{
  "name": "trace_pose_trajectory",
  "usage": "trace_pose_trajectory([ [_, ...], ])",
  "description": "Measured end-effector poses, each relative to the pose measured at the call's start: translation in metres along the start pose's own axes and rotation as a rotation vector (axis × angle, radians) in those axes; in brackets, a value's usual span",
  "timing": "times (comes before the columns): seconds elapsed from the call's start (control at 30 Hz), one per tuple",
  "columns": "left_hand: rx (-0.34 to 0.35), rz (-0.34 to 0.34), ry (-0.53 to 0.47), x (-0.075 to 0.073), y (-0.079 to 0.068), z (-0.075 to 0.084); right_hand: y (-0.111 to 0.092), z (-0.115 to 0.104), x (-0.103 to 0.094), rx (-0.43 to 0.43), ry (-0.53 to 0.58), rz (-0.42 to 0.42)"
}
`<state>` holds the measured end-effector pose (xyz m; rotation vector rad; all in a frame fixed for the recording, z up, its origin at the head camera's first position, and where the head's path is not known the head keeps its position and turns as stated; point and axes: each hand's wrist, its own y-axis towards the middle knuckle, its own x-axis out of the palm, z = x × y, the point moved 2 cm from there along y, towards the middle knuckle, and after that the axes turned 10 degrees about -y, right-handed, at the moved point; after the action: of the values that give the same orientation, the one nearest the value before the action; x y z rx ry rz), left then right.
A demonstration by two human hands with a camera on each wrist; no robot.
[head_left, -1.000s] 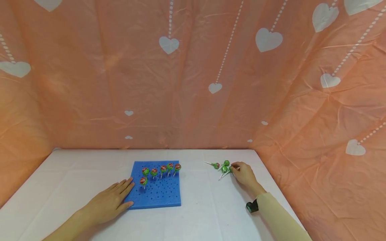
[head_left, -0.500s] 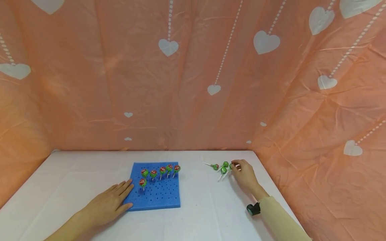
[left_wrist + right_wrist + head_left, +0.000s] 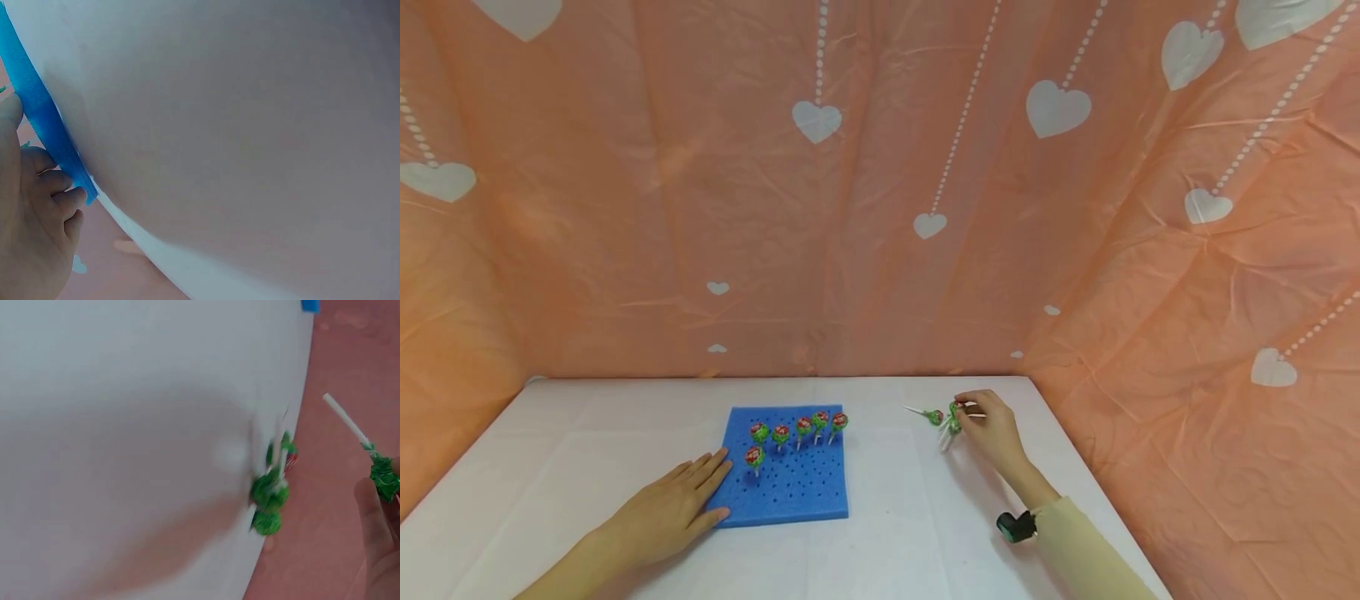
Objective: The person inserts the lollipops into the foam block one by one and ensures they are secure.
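Note:
My left hand [image 3: 662, 510] lies flat with fingers spread on the left edge of a blue foam block [image 3: 790, 500] dotted with small holes. Several lollipops in green and red wrappers stand upright in the foam, one of them [image 3: 755, 457] nearer the front. Off to the right, my right hand [image 3: 996, 432] pinches a lollipop [image 3: 384, 478] by its wrapped head, its white stick pointing away from the fingers. Below it on the table lie loose lollipops [image 3: 269, 494], bunched together and partly covered by the hand in the head view. Another lollipop [image 3: 934, 417] lies just left of them.
A white cloth [image 3: 895, 533] covers the table under everything. Behind and at the sides hangs an orange curtain [image 3: 880, 317] with white hearts. A black wrist device [image 3: 1017, 527] sits at the right sleeve [image 3: 1078, 546].
The right hand has picked up a lollipop from the right of the pile and moved slightly left with it, over the other loose ones. The left hand stays on the foam.

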<state>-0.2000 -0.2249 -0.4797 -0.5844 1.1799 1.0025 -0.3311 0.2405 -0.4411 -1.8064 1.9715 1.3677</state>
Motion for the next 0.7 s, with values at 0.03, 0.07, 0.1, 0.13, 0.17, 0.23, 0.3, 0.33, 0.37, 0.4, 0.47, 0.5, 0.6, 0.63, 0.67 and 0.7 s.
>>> trace_pose_trajectory([
  [0.03, -0.003, -0.003, -0.001, 0.000, 0.000, 0.000, 0.000, -0.003, 0.001, -0.004, 0.020, 0.007],
  [0.07, 0.000, -0.003, 0.000, 0.000, 0.000, 0.000, 0.000, -0.006, 0.002, -0.014, 0.034, 0.013],
  [0.1, -0.005, -0.004, 0.000, 0.000, 0.000, 0.001, 0.000, -0.009, 0.004, -0.021, 0.044, 0.018],
  [0.13, -0.006, -0.004, 0.001, 0.000, 0.000, 0.001, 0.000, -0.012, 0.005, -0.027, 0.051, 0.024],
  [0.17, -0.002, -0.002, 0.003, 0.000, 0.000, 0.000, 0.000, -0.015, 0.007, -0.037, 0.056, 0.031],
  [0.23, -0.001, 0.001, 0.004, 0.000, 0.000, 0.001, -0.001, -0.021, 0.010, -0.060, 0.067, 0.044],
  [0.3, -0.003, 0.002, 0.005, 0.000, 0.000, 0.000, -0.002, -0.028, 0.013, -0.090, 0.069, 0.055],
  [0.33, 0.000, 0.002, 0.006, 0.000, 0.000, 0.000, -0.003, -0.033, 0.015, -0.110, 0.074, 0.058],
  [0.37, -0.005, -0.001, 0.004, 0.000, 0.000, 0.000, -0.004, -0.039, 0.015, -0.132, 0.079, 0.058],
  [0.4, -0.007, -0.003, 0.003, 0.000, 0.000, 0.000, -0.005, -0.046, 0.014, -0.152, 0.083, 0.056],
  [0.47, -0.003, -0.001, 0.009, 0.000, 0.000, 0.000, -0.008, -0.063, 0.012, -0.186, 0.087, 0.048],
  [0.5, 0.002, 0.000, 0.010, 0.000, 0.000, 0.000, -0.010, -0.071, 0.011, -0.198, 0.090, 0.043],
  [0.6, 0.014, 0.006, 0.013, 0.000, 0.000, -0.001, -0.012, -0.077, 0.016, -0.210, 0.105, 0.026],
  [0.63, 0.015, 0.008, 0.013, 0.000, 0.000, -0.001, -0.012, -0.075, 0.020, -0.211, 0.114, 0.019],
  [0.67, 0.012, 0.006, 0.008, 0.000, 0.000, -0.001, -0.013, -0.072, 0.024, -0.212, 0.124, 0.013],
  [0.7, 0.011, 0.003, 0.004, 0.000, 0.000, -0.001, -0.013, -0.068, 0.028, -0.217, 0.133, 0.009],
])
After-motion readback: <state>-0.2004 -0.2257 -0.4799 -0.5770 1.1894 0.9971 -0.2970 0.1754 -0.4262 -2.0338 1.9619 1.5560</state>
